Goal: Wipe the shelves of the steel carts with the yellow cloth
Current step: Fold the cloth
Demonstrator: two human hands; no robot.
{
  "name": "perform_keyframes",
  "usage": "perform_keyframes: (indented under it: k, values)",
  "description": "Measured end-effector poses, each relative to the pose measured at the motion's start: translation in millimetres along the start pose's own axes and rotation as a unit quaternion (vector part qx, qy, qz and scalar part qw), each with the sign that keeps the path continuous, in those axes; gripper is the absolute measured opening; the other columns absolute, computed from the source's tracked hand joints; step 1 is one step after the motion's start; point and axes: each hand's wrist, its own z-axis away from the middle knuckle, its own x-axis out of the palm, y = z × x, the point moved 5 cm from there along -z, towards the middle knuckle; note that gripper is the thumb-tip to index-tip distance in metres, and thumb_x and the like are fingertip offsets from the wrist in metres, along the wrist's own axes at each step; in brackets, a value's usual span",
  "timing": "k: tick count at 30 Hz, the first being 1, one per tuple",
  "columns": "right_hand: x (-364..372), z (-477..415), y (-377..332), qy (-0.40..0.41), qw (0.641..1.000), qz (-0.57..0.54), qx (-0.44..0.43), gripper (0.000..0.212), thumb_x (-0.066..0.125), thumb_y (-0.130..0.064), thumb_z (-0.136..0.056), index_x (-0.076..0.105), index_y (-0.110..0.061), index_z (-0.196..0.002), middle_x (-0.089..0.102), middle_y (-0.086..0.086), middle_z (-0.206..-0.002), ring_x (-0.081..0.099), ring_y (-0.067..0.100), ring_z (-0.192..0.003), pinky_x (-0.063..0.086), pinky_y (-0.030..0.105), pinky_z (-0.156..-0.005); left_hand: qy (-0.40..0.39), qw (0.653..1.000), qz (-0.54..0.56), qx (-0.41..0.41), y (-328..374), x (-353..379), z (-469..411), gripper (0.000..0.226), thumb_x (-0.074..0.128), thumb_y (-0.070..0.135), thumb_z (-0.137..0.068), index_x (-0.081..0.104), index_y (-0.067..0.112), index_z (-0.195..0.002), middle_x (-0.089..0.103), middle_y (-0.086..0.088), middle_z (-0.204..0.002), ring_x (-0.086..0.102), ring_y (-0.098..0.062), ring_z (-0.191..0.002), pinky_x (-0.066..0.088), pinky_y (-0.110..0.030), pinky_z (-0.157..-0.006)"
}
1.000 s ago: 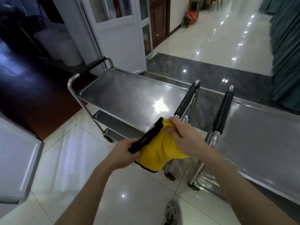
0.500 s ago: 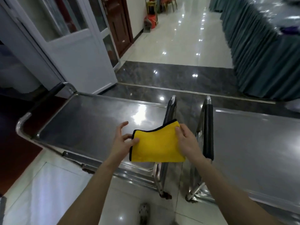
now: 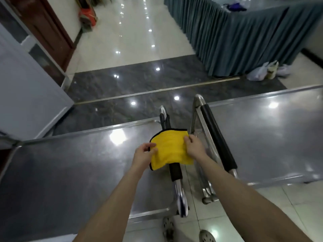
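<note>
A folded yellow cloth [image 3: 170,149] with black edging is stretched between both hands above the black handle [image 3: 174,172] of the left steel cart. My left hand [image 3: 144,153] pinches the cloth's left edge. The cloth's right edge is held by my right hand [image 3: 194,145], fingers curled over it. The left cart's top shelf [image 3: 78,165] lies bare below and to the left. A second steel cart [image 3: 272,137] stands to the right, its black handle [image 3: 216,137] next to the first one.
A table with a teal pleated skirt [image 3: 236,37] stands at the back right, with plastic bags [image 3: 262,72] on the floor beside it. A white door panel [image 3: 26,84] is at the left. My shoes [image 3: 187,231] show on the glossy tiles between the carts.
The view has swung right and closer over the carts. The cloth, bunched a second ago, is now spread flat between both hands above the left cart's handle.
</note>
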Motion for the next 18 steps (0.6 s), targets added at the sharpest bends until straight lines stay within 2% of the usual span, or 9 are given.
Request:
perform_keyframes:
  k: [2,4,6,8,9,11,13,15,18]
  values:
    - [10,-3,16,-0.001,0.999,-0.005,0.048,0.043,0.038,-0.037,-0.117,0.059,-0.006,-0.139,0.065,0.020,-0.138,0.061,0.037,-0.128,0.048,0.050,-0.110,-0.042,0.998,-0.027,-0.028,-15,12,-6,0.028,0.072,0.030,-0.105,0.071,0.022,-0.132,0.068,-0.008,-0.134,0.066,-0.029,-0.125,0.058,-0.051,-0.107]
    - [10,5,26,0.036,0.997,-0.031,0.061,0.040,0.040,-0.038,-0.116,0.062,-0.007,-0.131,0.069,0.017,-0.128,0.065,0.036,-0.121,0.051,0.053,-0.107,-0.022,0.997,-0.071,-0.001,-21,12,-4,0.031,0.072,0.042,-0.104,0.070,0.026,-0.130,0.070,-0.003,-0.129,0.068,-0.024,-0.117,0.064,-0.045,-0.094]
    - [2,28,37,0.101,0.993,-0.044,0.034,0.037,0.043,-0.046,-0.113,0.065,-0.017,-0.119,0.072,0.005,-0.110,0.069,0.029,-0.109,0.055,0.048,-0.095,0.024,0.996,-0.084,0.030,-18,5,1,0.032,0.074,0.051,-0.100,0.071,0.026,-0.120,0.073,-0.001,-0.116,0.072,-0.021,-0.104,0.064,-0.036,-0.076]
    - [2,66,50,0.118,0.992,-0.041,-0.019,0.038,0.044,-0.064,-0.106,0.063,-0.031,-0.112,0.070,-0.009,-0.100,0.069,0.013,-0.095,0.053,0.040,-0.080,0.010,0.996,-0.086,0.030,-10,8,5,0.043,0.075,0.062,-0.095,0.071,0.025,-0.115,0.076,-0.002,-0.105,0.076,-0.024,-0.094,0.066,-0.041,-0.069]
    - [6,85,58,0.098,0.993,-0.029,-0.051,0.042,0.043,-0.074,-0.102,0.061,-0.037,-0.114,0.068,-0.014,-0.104,0.067,0.002,-0.091,0.052,0.036,-0.075,-0.016,0.996,-0.082,0.019,-5,14,7,0.051,0.078,0.066,-0.090,0.070,0.023,-0.118,0.075,-0.004,-0.104,0.077,-0.025,-0.092,0.068,-0.044,-0.067]
    - [21,114,71,0.040,0.994,0.015,-0.104,0.053,0.047,-0.085,-0.094,0.054,-0.044,-0.128,0.059,-0.023,-0.121,0.064,-0.003,-0.092,0.053,0.032,-0.076,-0.063,0.994,-0.094,0.008,7,29,13,0.063,0.088,0.061,-0.083,0.064,0.022,-0.127,0.072,-0.005,-0.109,0.076,-0.025,-0.094,0.068,-0.040,-0.061]
    - [35,128,76,-0.017,0.990,0.051,-0.129,0.065,0.059,-0.080,-0.091,0.043,-0.046,-0.145,0.054,-0.023,-0.134,0.065,0.001,-0.096,0.058,0.036,-0.083,-0.072,0.990,-0.119,0.019,16,40,17,0.071,0.094,0.049,-0.081,0.059,0.020,-0.135,0.069,-0.004,-0.113,0.073,-0.020,-0.094,0.065,-0.033,-0.057]
    - [46,132,76,-0.057,0.987,0.054,-0.137,0.074,0.068,-0.062,-0.094,0.031,-0.046,-0.157,0.059,-0.016,-0.140,0.067,0.010,-0.108,0.060,0.043,-0.091,-0.058,0.990,-0.124,0.029,19,44,16,0.073,0.095,0.040,-0.083,0.058,0.014,-0.141,0.068,-0.007,-0.116,0.070,-0.016,-0.093,0.066,-0.034,-0.057]
    - [59,128,75,-0.079,0.990,0.031,-0.114,0.081,0.064,-0.041,-0.101,0.013,-0.040,-0.164,0.068,0.002,-0.132,0.072,0.024,-0.099,0.059,0.043,-0.080,-0.044,0.989,-0.135,0.034,23,45,14,0.080,0.093,0.040,-0.086,0.055,0.011,-0.150,0.065,-0.011,-0.124,0.070,-0.028,-0.104,0.067,-0.035,-0.060]
